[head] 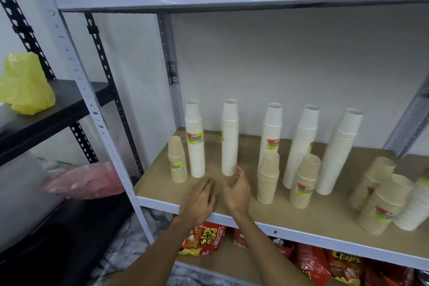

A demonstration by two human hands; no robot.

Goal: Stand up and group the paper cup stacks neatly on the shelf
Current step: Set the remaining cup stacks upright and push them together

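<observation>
Wooden shelf [232,189] holds upright cup stacks [229,139]; both hands empty.

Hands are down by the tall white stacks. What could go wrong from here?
The right hand is close to the base of a tall white stack; a bump could tip it into the neighbouring white stack. The front-right brown stack stands near the shelf edge, so a nudge might send it off.
</observation>
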